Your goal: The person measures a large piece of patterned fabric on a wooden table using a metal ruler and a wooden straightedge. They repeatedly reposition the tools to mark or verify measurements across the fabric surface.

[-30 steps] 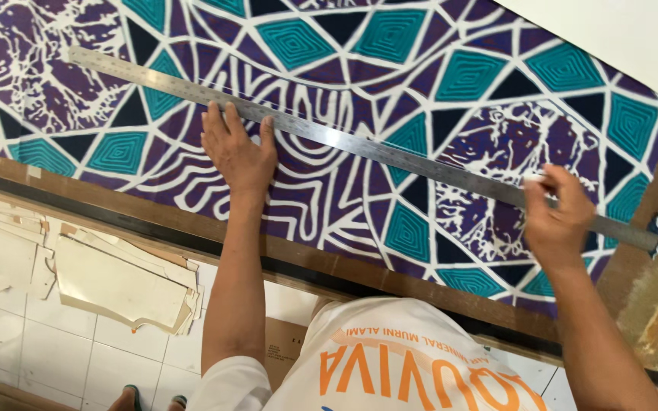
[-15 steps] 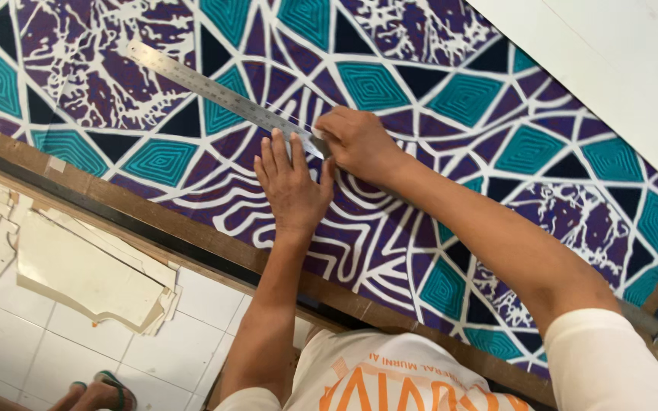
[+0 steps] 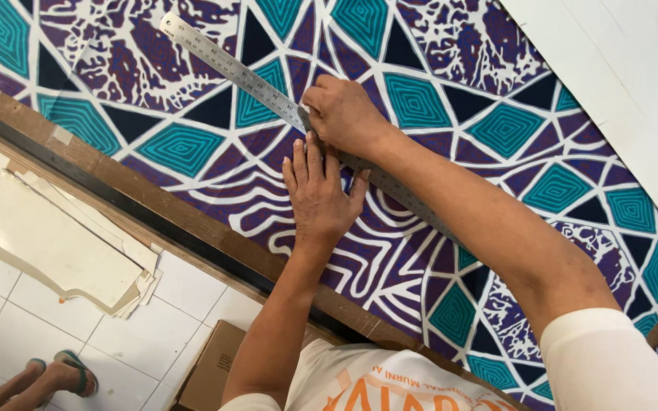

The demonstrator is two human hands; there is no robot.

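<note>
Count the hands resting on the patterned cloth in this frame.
2. The left hand lies flat on the patterned cloth below the metal ruler; the right hand presses on the ruler just above it.

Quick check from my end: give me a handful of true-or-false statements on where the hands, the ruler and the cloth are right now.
1. The left hand lies flat, fingers spread, on the patterned cloth. True.
2. The right hand is lifted clear of the metal ruler. False: it rests on the ruler, closed over its edge.
3. The ruler runs diagonally across the cloth, from upper left toward lower right. True.
4. The cloth is plain white. False: it bears teal, purple and dark geometric shapes with white lines.
5. The cardboard box sits on the cloth. False: it stands on the tiled floor, below the wooden table edge.
</note>
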